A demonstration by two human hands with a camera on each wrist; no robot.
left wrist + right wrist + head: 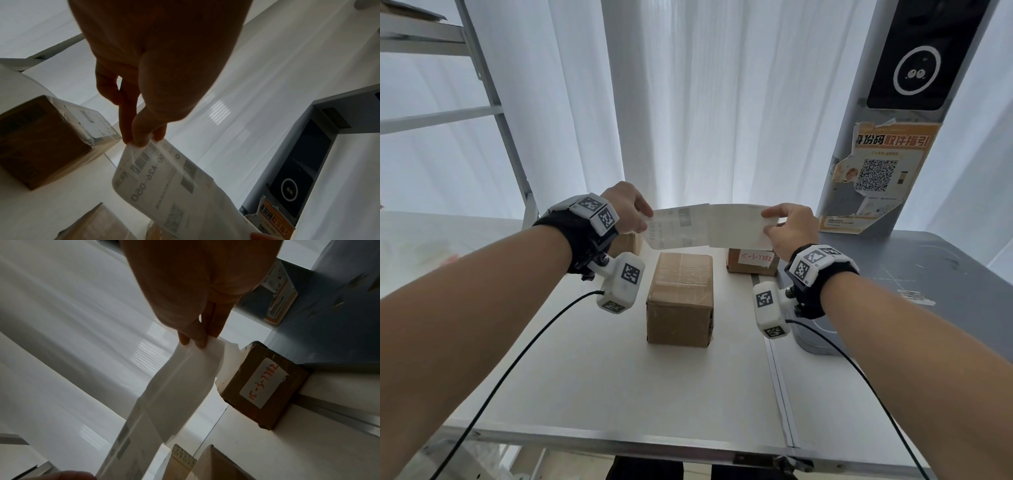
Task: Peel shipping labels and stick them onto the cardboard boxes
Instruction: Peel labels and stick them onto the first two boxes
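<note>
At frame centre, the left hand (627, 209) and right hand (791, 226) pinched opposite ends of a shipping label (678, 228), seemingly light, floppy, best held by its edges.

Head view looks down over both forearms; each wrist view looks close along its fingers, sharing the label (681, 226).

You have a thin, translucent paper shipping label (678, 228) on smooth backing paper (738, 226), a matt brown cardboard box (681, 296) sealed with glossy tape, and a smooth white table (619, 394) edged in metal.
</note>
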